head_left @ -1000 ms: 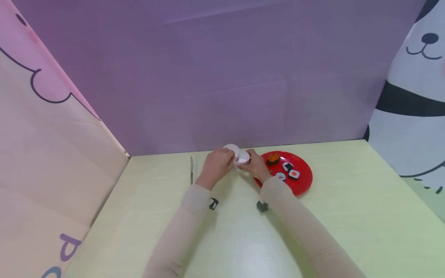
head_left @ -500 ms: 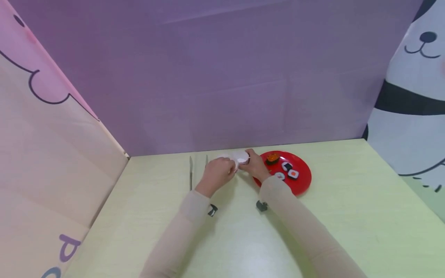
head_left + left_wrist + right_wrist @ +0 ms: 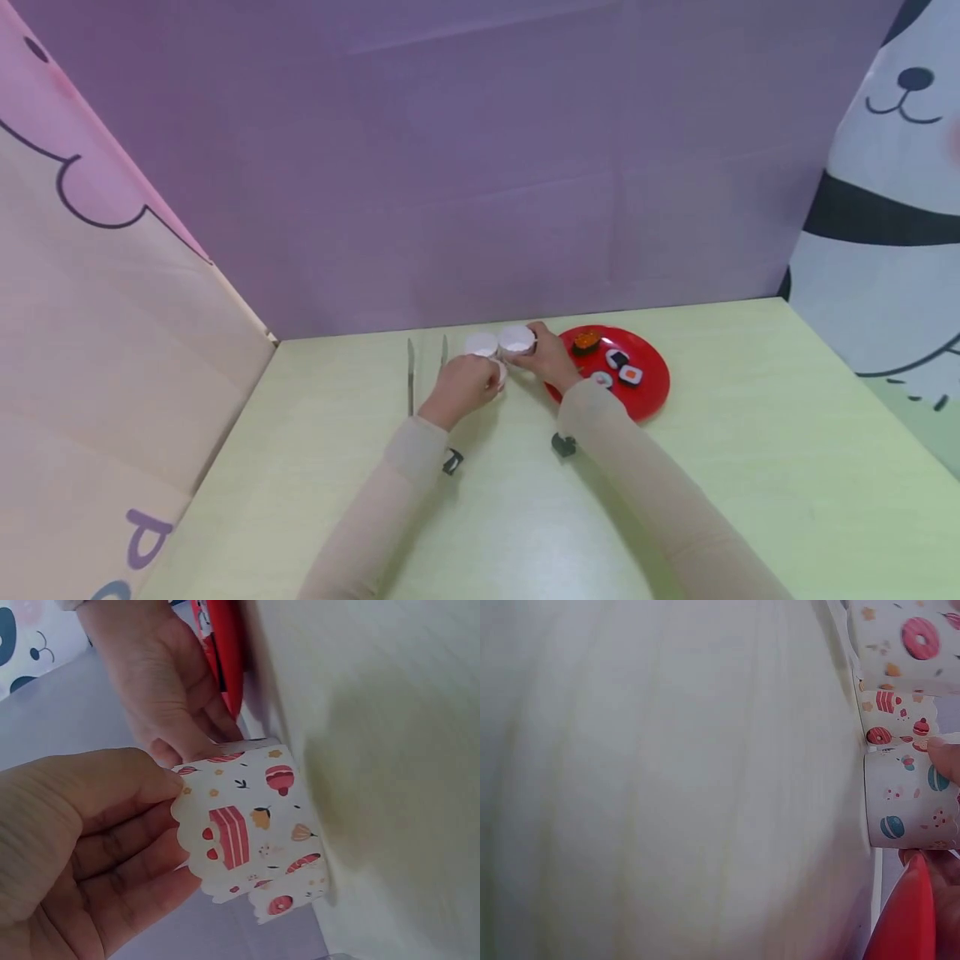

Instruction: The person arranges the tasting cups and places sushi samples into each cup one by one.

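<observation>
My left hand (image 3: 461, 387) pinches the scalloped rim of a paper baking cup (image 3: 247, 825), thumb on one side and fingers on the other. This cup, printed with cakes and sweets, has its base close to the table. My right hand (image 3: 549, 358) grips a second paper cup (image 3: 517, 340) with blue and red prints; its thumb (image 3: 946, 759) lies on the cup's side in the right wrist view. A third cup (image 3: 481, 344) stands left of it, partly behind my left hand. The three cups sit close together in a cluster.
A red plate (image 3: 652, 392) with several sushi pieces (image 3: 618, 360) lies right of the cups, partly under my right wrist. Two table knives (image 3: 411, 375) lie to the left, the nearer-in one (image 3: 444, 348) partly hidden by my left hand. A purple backdrop (image 3: 480, 167) rises behind the table.
My left hand has moved nearer to me and slightly left, bringing its cup down in front of the other two. A second knife has come into sight. My right hand stays at its cup.
</observation>
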Available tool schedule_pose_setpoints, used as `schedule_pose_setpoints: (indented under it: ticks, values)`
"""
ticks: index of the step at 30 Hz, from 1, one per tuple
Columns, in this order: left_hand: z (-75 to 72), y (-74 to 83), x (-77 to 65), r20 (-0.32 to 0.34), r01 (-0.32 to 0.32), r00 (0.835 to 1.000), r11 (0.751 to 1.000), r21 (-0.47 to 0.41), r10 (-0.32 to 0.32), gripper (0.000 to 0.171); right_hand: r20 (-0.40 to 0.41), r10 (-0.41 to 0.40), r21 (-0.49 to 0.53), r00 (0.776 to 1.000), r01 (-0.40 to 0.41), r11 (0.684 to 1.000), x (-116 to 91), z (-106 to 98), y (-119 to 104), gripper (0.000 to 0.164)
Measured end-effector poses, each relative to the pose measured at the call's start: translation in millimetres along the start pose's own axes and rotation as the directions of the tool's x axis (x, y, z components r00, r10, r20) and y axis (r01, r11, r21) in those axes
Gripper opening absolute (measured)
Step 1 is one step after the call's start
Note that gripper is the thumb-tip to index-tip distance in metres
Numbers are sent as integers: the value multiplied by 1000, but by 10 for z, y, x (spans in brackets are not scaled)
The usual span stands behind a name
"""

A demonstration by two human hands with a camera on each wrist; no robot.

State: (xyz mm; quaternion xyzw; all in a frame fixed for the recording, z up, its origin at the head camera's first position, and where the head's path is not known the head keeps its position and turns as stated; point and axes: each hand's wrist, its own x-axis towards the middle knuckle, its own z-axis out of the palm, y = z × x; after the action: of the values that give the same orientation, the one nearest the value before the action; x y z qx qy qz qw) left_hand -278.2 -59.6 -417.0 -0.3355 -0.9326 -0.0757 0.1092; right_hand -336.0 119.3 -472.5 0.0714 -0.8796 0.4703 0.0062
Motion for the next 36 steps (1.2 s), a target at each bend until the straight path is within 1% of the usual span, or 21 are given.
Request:
schedule_pose_setpoints:
  ticks: [6,14,19,25,29,32,36]
  values:
    - [33,-25,-15,18,15,1000,1000,-5,-15,15,-5,-3,6,1000,3,1000,4,3,-13,61]
    - [51,-34,-12,33,21,999,999,28,-22,12,-4,-7,5,1000,7,1000,-4,-12,-14,61]
    - [36,-35,17,28,40,999,999,13,-40,13,-19,-13,-27,1000,12,1000,5,-10,-6,62]
    - [-2,-20,125,17,75,997,997,33,-75,11,-19,-14,-30,1000,14,999,10,-6,-2,62]
    - [-27,3,236,-8,60,998,997,43,-60,9,-8,-23,-13,1000,23,1000,12,-10,3,60]
    - [-20,20,320,-21,52,998,998,35,-51,9,-1,-13,7,1000,13,1000,19,-10,7,58]
    - [4,52,415,-8,72,997,997,13,-72,7,-5,-11,8,1000,12,1000,28,-7,15,56]
